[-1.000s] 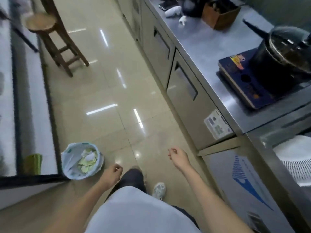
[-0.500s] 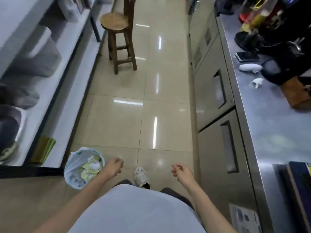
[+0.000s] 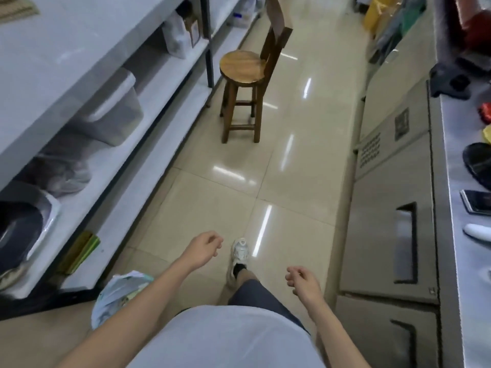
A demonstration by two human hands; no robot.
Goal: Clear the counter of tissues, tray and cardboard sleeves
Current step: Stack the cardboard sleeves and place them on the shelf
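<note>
Your left hand [image 3: 203,247] and right hand [image 3: 301,281] both hang over the tiled floor [image 3: 279,166] with fingers loosely curled and nothing in them. Bin [image 3: 117,296] with a pale liner sits on the floor just beside your left forearm, partly hidden by it; crumpled white and greenish paper shows inside, exact items not readable. Steel worktop [image 3: 451,181] runs along your right edge. On it, well apart from either hand: a white object [image 3: 478,232], blurred and cut by the frame, possibly a tissue, cannot confirm; a phone [image 3: 477,204] lying flat just beyond it; a dark round item [image 3: 478,163] farther on. Tray and cardboard sleeves cannot be made out. Left shelving [image 3: 148,144] holds a lidded translucent tub [image 3: 111,110], contents dark and unclear, and a clear bag [image 3: 66,173] beside it. Wooden stool [image 3: 245,83] stands upright mid-aisle ahead.
</note>
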